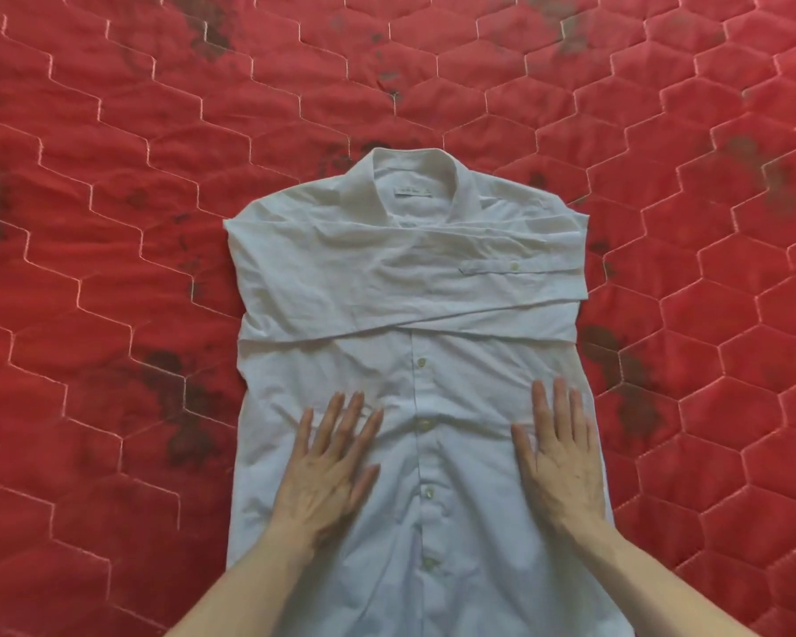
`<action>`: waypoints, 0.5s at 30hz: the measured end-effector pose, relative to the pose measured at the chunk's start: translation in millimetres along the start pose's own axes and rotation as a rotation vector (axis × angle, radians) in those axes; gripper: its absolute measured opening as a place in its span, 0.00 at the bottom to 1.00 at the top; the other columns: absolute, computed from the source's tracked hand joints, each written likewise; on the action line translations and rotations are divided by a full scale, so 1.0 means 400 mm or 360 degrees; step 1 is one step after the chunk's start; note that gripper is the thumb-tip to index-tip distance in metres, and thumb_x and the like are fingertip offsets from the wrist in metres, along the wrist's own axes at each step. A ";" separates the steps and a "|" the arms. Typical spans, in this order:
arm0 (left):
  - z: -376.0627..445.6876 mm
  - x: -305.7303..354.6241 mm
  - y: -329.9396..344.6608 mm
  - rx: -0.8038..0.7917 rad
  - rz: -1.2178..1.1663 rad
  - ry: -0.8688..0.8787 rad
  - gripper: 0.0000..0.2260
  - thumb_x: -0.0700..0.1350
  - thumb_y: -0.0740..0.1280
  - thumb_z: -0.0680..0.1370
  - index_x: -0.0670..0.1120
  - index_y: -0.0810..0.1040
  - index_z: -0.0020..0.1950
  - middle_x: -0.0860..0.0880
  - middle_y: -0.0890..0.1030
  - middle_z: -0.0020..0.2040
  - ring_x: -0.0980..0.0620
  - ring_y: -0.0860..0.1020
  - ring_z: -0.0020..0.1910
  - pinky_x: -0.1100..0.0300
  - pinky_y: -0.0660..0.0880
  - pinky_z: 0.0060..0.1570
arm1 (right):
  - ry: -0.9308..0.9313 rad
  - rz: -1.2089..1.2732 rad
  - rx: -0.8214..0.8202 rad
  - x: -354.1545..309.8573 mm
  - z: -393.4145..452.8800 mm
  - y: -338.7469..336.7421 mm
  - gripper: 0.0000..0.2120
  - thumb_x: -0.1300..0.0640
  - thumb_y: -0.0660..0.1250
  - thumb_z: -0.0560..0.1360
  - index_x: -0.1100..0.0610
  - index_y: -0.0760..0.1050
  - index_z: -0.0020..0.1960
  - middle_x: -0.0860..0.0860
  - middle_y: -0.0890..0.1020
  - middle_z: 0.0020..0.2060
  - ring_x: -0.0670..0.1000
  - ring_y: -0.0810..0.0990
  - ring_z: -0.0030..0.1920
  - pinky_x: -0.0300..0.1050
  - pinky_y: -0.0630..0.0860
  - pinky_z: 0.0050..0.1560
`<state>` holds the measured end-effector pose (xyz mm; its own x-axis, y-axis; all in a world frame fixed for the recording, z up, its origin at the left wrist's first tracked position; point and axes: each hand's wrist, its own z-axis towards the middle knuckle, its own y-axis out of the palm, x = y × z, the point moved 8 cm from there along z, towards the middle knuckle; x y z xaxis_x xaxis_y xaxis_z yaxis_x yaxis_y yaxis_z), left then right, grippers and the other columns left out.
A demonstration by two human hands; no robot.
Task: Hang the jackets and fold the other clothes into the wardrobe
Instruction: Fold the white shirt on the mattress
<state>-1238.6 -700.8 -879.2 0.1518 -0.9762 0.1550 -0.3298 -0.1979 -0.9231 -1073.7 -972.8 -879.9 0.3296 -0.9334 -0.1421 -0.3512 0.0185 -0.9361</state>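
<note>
Hands (442, 466) press flat on white shirt (410, 287); hem cut off, label seemingly unreadable.

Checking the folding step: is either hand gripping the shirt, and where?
Neither grips it. The left hand and right hand lie flat, fingers straight, on the white shirt either side of its button placket.

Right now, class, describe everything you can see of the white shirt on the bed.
The white shirt is thin, creased woven cloth, lying front up on the red quilted cover, collar away from the camera. Its placket is buttoned, and both sleeves are folded across the chest, one cuff showing a button. The left hand and right hand rest flat on its lower front, either side of the buttons.
</note>
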 end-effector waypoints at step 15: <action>-0.385 0.133 0.167 -0.0256 0.0037 0.0267 0.28 0.60 0.54 0.84 0.59 0.56 0.84 0.47 0.53 0.86 0.38 0.52 0.84 0.23 0.51 0.73 | -0.0952 -0.0266 -0.0220 0.026 -0.374 0.144 0.33 0.38 0.52 0.84 0.47 0.52 0.85 0.54 0.51 0.85 0.62 0.49 0.84 0.68 0.53 0.79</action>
<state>-1396.1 -779.6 -878.5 -0.0102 -0.9791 0.2030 -0.4776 -0.1736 -0.8613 -1221.6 -1034.9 -887.1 0.8083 -0.5571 -0.1905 -0.3496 -0.1938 -0.9166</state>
